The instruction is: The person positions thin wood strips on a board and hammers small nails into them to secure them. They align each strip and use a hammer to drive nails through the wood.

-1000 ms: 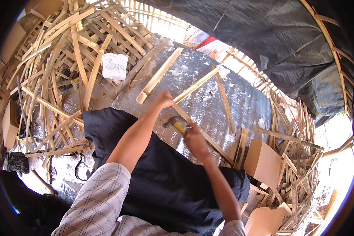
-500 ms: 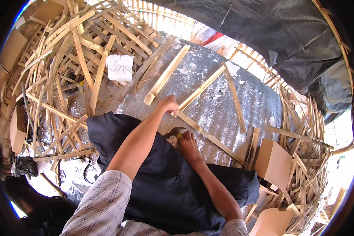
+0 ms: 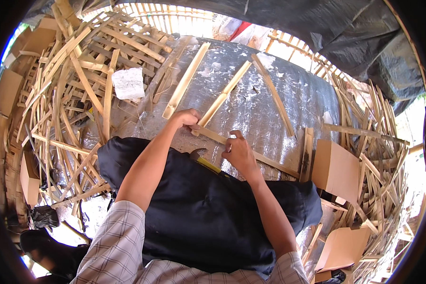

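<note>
My left hand [image 3: 188,118] is closed on the near left end of a long flat bamboo strip [image 3: 275,164], which slants away to the right. Just over that strip is my right hand [image 3: 240,152], with bent fingers apart and nothing visible in them. A tool with a curved metal head and a yellow handle [image 3: 208,164] lies at the far edge of the black cloth [image 3: 199,217] over my lap. The far end of the handle is lost against the cloth. Another split bamboo piece [image 3: 225,97] ends right beside my left hand.
Two more bamboo strips [image 3: 187,80] [image 3: 273,94] lie on the worn silvery sheet [image 3: 213,61]. A tangled bamboo pile [image 3: 75,90] and a white block [image 3: 128,84] are at left. Cardboard pieces [image 3: 336,165] and more strips [image 3: 388,199] crowd the right. Black sheeting [image 3: 288,19] hangs at the back.
My right hand has let go of the yellow-handled tool and moved up to the strip; the tool now rests on the cloth. My left hand keeps its hold. The whole view has shifted slightly.
</note>
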A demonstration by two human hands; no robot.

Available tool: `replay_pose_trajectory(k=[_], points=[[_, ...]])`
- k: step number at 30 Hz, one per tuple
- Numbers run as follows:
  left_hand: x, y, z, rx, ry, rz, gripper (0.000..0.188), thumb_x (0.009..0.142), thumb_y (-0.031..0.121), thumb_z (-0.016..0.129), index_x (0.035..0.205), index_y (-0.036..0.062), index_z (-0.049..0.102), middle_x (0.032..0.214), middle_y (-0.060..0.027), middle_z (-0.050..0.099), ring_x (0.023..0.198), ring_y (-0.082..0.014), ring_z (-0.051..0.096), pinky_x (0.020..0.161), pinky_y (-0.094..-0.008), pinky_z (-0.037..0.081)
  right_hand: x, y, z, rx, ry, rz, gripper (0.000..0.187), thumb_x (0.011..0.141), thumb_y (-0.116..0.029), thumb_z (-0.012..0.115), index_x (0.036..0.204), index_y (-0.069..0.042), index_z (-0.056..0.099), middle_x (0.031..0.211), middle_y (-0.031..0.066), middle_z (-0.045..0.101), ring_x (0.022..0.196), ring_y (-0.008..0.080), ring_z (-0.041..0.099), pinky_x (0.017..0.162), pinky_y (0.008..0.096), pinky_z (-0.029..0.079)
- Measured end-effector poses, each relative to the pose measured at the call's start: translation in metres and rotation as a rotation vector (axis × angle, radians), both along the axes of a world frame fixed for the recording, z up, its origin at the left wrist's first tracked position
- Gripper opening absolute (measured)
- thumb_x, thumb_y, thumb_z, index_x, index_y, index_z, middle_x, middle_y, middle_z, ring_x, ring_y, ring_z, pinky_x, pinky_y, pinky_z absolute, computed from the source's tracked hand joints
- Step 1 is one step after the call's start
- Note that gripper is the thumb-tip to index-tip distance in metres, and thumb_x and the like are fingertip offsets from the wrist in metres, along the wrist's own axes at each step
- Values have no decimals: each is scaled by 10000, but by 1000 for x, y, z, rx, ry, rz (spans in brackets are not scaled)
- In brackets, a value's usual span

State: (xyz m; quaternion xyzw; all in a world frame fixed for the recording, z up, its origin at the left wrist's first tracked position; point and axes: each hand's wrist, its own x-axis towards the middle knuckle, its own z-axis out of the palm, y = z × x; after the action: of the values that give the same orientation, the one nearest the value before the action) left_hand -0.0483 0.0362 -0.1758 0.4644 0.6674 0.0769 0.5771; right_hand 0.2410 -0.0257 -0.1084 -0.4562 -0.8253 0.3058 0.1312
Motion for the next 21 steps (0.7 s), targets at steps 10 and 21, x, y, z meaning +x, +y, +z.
replay_pose_trajectory(k=[10, 21], points=[[-17, -12, -5, 64, -50, 392, 152, 945, -54, 686, 1086, -36, 633, 1021, -152, 719, 815, -229, 745, 643, -328, 619, -1, 20, -59, 121, 159, 37, 180, 714, -35, 805, 804, 69, 688, 1303, 288, 615, 1020, 465, 695, 900, 497, 581], [1, -3, -2, 80, -51, 254, 166, 969, -13, 699, 1118, -86, 696, 1017, -163, 755, 941, -238, 769, 770, -312, 663, 19, 43, -56, 34, 93, 37, 150, 714, -22, 789, 798, 72, 707, 1310, 254, 636, 1089, 432, 685, 951, 460, 573]])
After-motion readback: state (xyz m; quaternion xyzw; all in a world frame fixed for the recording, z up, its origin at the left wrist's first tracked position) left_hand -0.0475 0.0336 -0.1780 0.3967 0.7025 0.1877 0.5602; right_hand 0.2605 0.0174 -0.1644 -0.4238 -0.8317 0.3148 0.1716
